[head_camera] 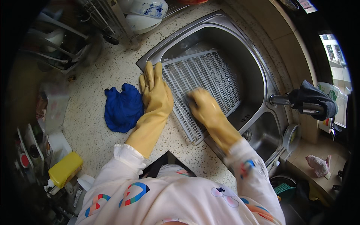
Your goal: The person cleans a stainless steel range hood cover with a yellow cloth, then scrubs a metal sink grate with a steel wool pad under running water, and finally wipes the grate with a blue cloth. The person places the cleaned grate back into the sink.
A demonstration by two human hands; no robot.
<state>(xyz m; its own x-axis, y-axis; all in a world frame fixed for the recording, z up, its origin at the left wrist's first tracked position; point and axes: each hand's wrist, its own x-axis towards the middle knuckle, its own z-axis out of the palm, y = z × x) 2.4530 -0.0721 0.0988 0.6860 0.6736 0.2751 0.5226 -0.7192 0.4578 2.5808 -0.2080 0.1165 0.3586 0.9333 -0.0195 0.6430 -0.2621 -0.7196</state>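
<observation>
A grey slotted plastic rack [205, 81] leans across the near side of the stainless-steel sink basin [247, 59], its near corner over the speckled countertop [90, 112]. My left hand [156, 87], in a yellow rubber glove, lies along the rack's left edge with its fingers extended; the thumb is not plainly seen. My right hand [204, 105], gloved alike, is curled over the rack's slotted face and blurred. A small dark pad [188, 99] shows under its fingers, mostly hidden. Beside my left wrist lies a crumpled blue cloth [123, 108].
A dark cloth [312, 98] drapes over the faucet [279, 99] at right. A smaller basin [265, 135] adjoins the main one. White bowls [143, 22] stand at the back. A yellow bottle [66, 168] lies at left, and a pink cloth [317, 164] sits at far right.
</observation>
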